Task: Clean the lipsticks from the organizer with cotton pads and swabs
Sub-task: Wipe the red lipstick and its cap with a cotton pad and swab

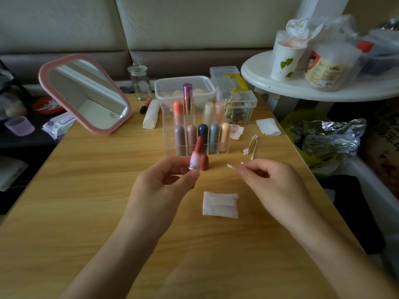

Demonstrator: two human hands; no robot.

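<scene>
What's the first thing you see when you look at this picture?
The left hand holds up an open red lipstick in the middle, and the right hand pinches a cotton swab beside it. Behind them stands a clear organizer of colourful lipsticks, with a pink mirror at the left.

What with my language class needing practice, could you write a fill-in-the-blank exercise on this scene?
1. The left hand holds an open ____.
2. The right hand pinches a cotton ____.
3. The folded cotton pad lies on the ____, nearer the person than the organizer.
Missing words: lipstick; swab; table.
</scene>
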